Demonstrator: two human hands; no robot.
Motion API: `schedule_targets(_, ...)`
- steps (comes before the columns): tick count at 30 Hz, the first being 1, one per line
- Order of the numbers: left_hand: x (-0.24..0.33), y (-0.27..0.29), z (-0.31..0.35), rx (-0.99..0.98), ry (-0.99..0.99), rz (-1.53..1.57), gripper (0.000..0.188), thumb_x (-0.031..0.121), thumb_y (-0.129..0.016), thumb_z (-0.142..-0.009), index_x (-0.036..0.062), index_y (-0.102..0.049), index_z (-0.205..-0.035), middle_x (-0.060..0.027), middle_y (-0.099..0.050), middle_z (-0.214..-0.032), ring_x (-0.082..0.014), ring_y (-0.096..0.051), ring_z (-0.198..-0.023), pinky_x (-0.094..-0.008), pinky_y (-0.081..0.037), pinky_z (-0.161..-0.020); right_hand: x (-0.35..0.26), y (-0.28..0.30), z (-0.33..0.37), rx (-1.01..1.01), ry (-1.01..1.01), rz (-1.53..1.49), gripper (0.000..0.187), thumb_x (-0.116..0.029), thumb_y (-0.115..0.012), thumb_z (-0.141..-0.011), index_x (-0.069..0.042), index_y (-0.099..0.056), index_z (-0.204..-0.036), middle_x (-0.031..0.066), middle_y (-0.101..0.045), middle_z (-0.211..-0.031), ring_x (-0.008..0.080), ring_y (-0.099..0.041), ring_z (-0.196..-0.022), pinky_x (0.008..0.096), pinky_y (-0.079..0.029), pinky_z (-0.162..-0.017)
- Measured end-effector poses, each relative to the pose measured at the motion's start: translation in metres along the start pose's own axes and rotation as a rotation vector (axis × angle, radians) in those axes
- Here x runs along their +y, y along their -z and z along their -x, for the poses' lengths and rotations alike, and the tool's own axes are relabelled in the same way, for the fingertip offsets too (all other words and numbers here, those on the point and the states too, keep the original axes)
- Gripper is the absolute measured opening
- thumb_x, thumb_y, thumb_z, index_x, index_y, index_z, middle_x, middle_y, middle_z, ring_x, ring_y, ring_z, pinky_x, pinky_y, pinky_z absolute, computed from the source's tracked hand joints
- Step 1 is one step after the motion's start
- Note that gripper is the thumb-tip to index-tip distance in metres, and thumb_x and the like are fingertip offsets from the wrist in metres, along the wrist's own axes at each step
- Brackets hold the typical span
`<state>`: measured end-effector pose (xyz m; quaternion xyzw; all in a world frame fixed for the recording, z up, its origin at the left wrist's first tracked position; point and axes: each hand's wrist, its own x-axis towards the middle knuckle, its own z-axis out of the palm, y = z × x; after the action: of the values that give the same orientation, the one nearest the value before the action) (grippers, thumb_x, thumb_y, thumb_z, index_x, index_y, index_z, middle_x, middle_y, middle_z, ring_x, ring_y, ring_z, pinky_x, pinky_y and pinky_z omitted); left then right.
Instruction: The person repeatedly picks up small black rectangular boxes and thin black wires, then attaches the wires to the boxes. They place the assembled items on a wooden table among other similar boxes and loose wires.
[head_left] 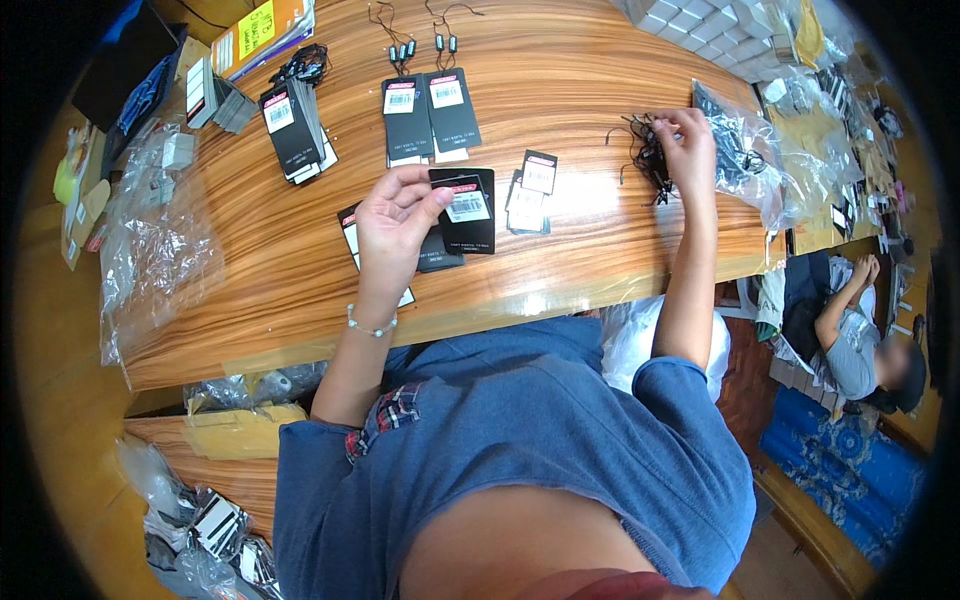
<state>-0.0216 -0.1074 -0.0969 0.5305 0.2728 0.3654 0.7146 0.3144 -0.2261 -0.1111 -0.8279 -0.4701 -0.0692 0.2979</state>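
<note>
My left hand (392,215) pinches a black hang tag (480,235) at its upper left edge, with a smaller tag bearing a white barcode label lying against its front. Under that hand, more black tags (437,252) lie on the table near its front edge. To the right is a small stack of little labelled tags (532,190). My right hand (685,145) is closed at the fingertips on the edge of a tangled heap of black tag strings (652,165). How many strings sit between those fingers is hidden.
Strung tags (430,115) lie in two columns at the back, with a fanned bundle (292,130) to their left. A clear bag of black strings (735,145) lies at right, white boxes (690,30) behind. Clear plastic (155,240) covers the left side. A person (865,345) sits far right.
</note>
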Motion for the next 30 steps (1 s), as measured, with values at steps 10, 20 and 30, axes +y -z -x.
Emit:
schedule_targets(10, 0.046, -0.025, -0.030, -0.420, -0.064, -0.121, 0.013, -0.005, -0.058, -0.080, -0.0015, -0.057, -0.093, -0.0103, -0.062, -0.094, -0.0161, -0.059, -0.091, -0.0283, -0.048, -0.084, -0.066, 0.066, -0.047, 0.059, -0.005, -1.117, 0.015, -0.007, -0.052, -0.087, 0.003, -0.060, -0.095, 0.0053, -0.062, -0.082, 0.0094, -0.056, -0.076, 0.0212, -0.044, -0.070)
schedule_targets(20, 0.084, -0.031, -0.081, -0.581, -0.141, -0.234, 0.013, 0.003, -0.063, -0.080, 0.0017, -0.059, -0.092, 0.0002, -0.054, -0.086, -0.0091, -0.055, -0.083, -0.0234, -0.046, -0.073, -0.208, 0.028, -0.077, -0.283, 0.281, -1.069, 0.016, -0.002, -0.064, -0.077, -0.001, -0.054, -0.088, 0.0014, -0.058, -0.072, 0.0064, -0.053, -0.066, 0.0192, -0.042, -0.060)
schedule_targets(30, 0.112, 0.010, -0.089, -0.236, -0.234, -0.420, 0.013, 0.002, -0.062, -0.079, -0.0041, -0.061, -0.091, -0.0066, -0.063, -0.089, -0.0111, -0.062, -0.082, -0.0225, -0.051, -0.073, -0.262, -0.032, -0.091, -0.361, 0.066, -1.608, 0.011, -0.002, -0.059, -0.080, -0.001, -0.054, -0.090, 0.0114, -0.064, -0.075, 0.0137, -0.060, -0.070, 0.0243, -0.047, -0.067)
